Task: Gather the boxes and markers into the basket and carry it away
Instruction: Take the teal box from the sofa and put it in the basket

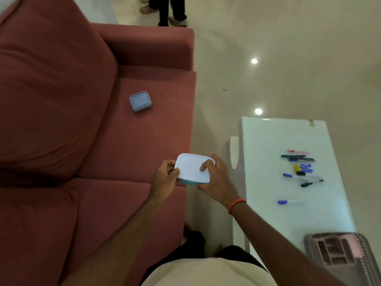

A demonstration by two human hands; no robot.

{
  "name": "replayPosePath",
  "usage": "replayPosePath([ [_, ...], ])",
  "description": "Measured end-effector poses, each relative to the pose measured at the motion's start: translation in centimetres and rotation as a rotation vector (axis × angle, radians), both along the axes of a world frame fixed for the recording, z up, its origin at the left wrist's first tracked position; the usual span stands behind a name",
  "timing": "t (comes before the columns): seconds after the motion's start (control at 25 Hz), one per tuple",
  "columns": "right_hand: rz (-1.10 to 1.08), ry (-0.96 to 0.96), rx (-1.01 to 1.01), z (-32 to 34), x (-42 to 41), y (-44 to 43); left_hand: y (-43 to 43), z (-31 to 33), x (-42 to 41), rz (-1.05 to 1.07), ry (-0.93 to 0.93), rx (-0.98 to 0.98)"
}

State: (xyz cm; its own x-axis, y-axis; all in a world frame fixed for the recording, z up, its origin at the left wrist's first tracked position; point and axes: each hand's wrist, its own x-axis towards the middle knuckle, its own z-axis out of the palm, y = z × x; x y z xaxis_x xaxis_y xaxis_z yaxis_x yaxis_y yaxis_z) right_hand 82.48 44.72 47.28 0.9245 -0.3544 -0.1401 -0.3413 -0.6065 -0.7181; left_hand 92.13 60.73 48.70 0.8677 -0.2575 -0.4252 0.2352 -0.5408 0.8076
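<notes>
pale shirt [206, 273] fills the bottom edge, nearest the lens; from it both bare forearms reach forward and meet over the front edge of the sofa [82, 141]. between them is a box [192, 169] with a white lid and a blue base. it is held in the air, a little tilted, above the gap between sofa and table [266, 145]. left hand [165, 178] grips the box's left edge, its fingers [170, 165] curled at the rim and the thumb against the lid's edge. right hand [214, 182] grasps the right side from below, wrist bent, one finger laid across the lid and the others wrapped round the far corner. an orange band [237, 205] circles that wrist.

a small box [140, 101], blue-grey and lidded, lies flat on the sofa seat, further back and well apart from the hands. markers [301, 168] lie in a loose cluster on the white table to the right. one blue-capped marker [288, 202] lies alone, nearer the camera. basket [362, 261], grey and perforated, sits blurred at the table's near end with a pink divided tray [334, 252] inside it. on the floor [288, 58] at the top stand another person's legs [171, 11].
</notes>
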Motion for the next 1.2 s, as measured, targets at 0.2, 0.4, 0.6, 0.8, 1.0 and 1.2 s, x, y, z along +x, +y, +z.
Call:
replayPosePath([
  [0.2, -0.173, 0.041, -0.028, -0.1, -8.0, -3.3, -4.8, -0.8, -5.4, -0.244, -0.015, 0.037],
  [0.4, -0.364, 0.103, -0.017, 0.3, -17.6, -5.8, -9.7, -0.7, -12.7, -0.477, -0.057, 0.085],
  [0.6, -0.610, 0.071, 0.009, -0.1, -25.8, -6.2, -14.4, -0.6, -18.9, -0.704, -0.160, 0.115],
  [0.8, -0.857, 0.059, 0.051, -1.5, -32.1, -7.2, -19.4, -2.0, -24.2, -0.951, -0.217, 0.112],
  [1.0, -1.124, 0.159, 0.064, -2.5, -38.3, -8.6, -25.5, -4.3, -30.5, -1.233, -0.172, 0.044],
  [1.2, -1.317, 0.273, 0.023, -3.7, -43.8, -10.7, -30.1, -7.2, -36.3, -1.462, -0.110, -0.012],
])
